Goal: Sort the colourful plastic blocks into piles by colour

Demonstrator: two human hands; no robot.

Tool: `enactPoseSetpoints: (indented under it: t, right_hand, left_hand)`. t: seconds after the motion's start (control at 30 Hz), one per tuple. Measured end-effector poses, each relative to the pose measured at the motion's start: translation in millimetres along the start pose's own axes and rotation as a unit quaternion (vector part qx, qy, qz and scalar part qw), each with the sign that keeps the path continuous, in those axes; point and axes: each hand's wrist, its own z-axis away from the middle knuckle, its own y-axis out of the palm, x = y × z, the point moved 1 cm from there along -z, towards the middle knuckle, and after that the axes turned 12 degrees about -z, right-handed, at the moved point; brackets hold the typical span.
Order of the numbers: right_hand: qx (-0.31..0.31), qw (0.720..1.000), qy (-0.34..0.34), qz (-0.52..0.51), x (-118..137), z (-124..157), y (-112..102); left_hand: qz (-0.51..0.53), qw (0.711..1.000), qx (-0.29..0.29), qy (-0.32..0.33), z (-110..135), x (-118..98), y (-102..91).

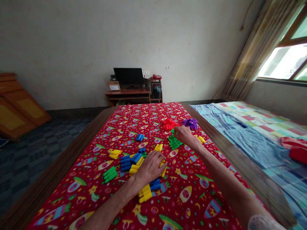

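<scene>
A long table wears a red cloth printed with rockets. My left hand lies palm down on a cluster of yellow and blue plastic blocks, fingers curled over a yellow piece. Another yellow and blue block pair sits just under that wrist. My right hand reaches farther out, fingers closed, touching the green blocks; what it grips is hidden. Red blocks and purple blocks lie just beyond it.
Loose blocks are scattered around: green, yellow, blue, yellow. A bed with patchwork sheets borders the table's right edge. A desk with a monitor stands at the far wall; a wooden cabinet is left.
</scene>
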Motion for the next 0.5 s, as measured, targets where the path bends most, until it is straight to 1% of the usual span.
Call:
enactPoseSetpoints:
  t: [0.13,0.23,0.27,0.33,0.43,0.5]
  right_hand:
    - [-0.013,0.999,-0.036,0.014,-20.4,20.9,5.5]
    - [-0.031,0.998,-0.049,-0.019,-22.7,27.6,5.4]
    - [-0.04,0.997,-0.055,-0.036,-21.0,28.7,3.5]
    - [-0.063,0.991,-0.086,-0.081,-14.2,30.7,-1.4]
    - [-0.088,0.966,-0.177,-0.169,3.2,35.7,-2.4]
    - [-0.069,0.942,-0.247,-0.216,18.2,38.8,6.9]
  left_hand:
    - [0.064,0.998,0.014,0.001,-2.5,7.1,-2.7]
    - [0.106,0.994,0.019,-0.018,-3.7,16.0,-0.9]
    - [0.111,0.993,0.018,-0.024,-3.7,19.3,-0.3]
    - [0.114,0.993,0.017,-0.031,-3.6,26.0,-0.2]
    - [0.113,0.993,0.003,-0.042,-4.9,38.0,-4.7]
    - [0.105,0.993,-0.018,-0.054,-6.4,47.4,-9.1]
